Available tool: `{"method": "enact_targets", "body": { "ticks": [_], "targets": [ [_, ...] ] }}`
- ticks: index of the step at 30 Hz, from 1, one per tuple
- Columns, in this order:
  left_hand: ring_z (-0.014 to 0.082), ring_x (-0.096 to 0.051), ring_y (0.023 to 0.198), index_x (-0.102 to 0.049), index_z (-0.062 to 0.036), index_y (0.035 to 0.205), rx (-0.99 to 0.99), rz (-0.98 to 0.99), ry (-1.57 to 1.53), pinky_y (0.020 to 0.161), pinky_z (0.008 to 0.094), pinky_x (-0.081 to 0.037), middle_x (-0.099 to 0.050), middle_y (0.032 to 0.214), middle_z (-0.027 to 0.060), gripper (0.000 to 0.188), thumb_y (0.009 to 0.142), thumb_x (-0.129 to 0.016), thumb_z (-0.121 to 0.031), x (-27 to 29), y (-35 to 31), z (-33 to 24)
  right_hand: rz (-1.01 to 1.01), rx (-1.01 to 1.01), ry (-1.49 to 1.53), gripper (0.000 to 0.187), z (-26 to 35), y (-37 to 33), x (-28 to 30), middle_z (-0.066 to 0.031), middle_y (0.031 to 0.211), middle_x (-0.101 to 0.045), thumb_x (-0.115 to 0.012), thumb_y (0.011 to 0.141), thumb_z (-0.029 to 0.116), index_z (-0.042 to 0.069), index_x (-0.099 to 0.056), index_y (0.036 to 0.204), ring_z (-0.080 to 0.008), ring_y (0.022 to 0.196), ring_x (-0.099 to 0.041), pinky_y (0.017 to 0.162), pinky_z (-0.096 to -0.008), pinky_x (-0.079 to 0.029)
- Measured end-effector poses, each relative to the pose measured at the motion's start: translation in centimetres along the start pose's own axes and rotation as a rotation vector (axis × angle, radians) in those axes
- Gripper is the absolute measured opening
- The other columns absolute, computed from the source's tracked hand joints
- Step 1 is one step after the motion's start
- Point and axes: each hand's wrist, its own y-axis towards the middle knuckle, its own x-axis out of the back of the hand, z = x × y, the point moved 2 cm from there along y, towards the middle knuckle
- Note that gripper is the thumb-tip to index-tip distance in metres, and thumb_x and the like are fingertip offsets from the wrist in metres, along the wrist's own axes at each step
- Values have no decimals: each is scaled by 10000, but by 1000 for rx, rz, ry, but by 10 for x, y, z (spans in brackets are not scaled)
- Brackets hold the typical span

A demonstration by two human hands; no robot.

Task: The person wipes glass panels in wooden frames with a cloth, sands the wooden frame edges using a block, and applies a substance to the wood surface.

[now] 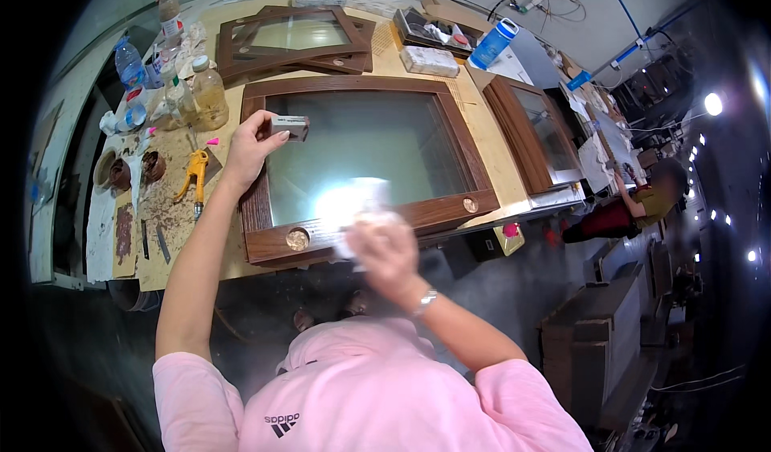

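Note:
A brown wood-framed cabinet door (459, 148) with a glass panel (377, 139) lies flat on the bench in front of me. My left hand (250, 148) is at the frame's left side, its fingers pinching a small flat rectangular piece (291, 128), dark with a pale printed strip. My right hand (385, 253), smeared by motion, is closed on a white cloth or paper wad (371, 193) over the near part of the glass. A bright glare hides part of the glass beside the wad. Two round holes (298, 239) show in the near rail.
Plastic bottles (210, 95), a yellow air blow gun (193, 177) and tape rolls (152, 166) stand or lie left. More framed doors (293, 46) are stacked behind; another door (522, 135) lies right. A blue bottle (493, 44) is at the back. A person (654, 199) works far right.

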Motion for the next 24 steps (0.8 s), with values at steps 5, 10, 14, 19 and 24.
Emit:
{"method": "enact_targets", "body": {
  "ticks": [5,10,14,19,24],
  "targets": [
    [50,-548,840,-602,-29,1034,-12,15,38,777,216,-460,-606,924,-23,188,887,-718,-38,-3,0,-1,90,-452,-396,432,-86,-45,77,-62,1071,-723,-705,692,10,95,-751,1113,-317,953,-595,842,-436,-470],
    [40,-544,806,-605,-34,1030,-6,27,14,746,205,-453,-602,903,-38,165,898,-705,-45,-5,4,1,83,-67,29,405,21,18,8,-88,1105,-686,-690,787,128,58,-702,1185,-260,992,-645,936,-454,-489],
    [49,-567,860,-600,-46,1048,29,7,-1,785,208,-458,-619,942,-24,171,906,-695,-51,1,-1,-1,-59,-140,-60,369,-32,-17,20,-83,1094,-694,-694,781,68,60,-716,1150,-255,978,-646,940,-464,-481],
    [47,-563,890,-596,-56,1082,5,41,10,816,213,-447,-616,976,-32,193,913,-688,-69,-4,0,-4,55,-617,-772,364,-165,-110,122,-129,1119,-713,-664,779,40,33,-709,1139,-299,950,-643,833,-457,-451],
    [60,-566,884,-601,-38,1069,-4,23,56,811,221,-447,-620,965,-16,179,908,-678,-47,1,-2,-5,-1,-293,-252,420,-65,-21,73,-103,1071,-679,-664,809,72,65,-682,1229,-302,989,-623,841,-429,-467]
  ]
}}
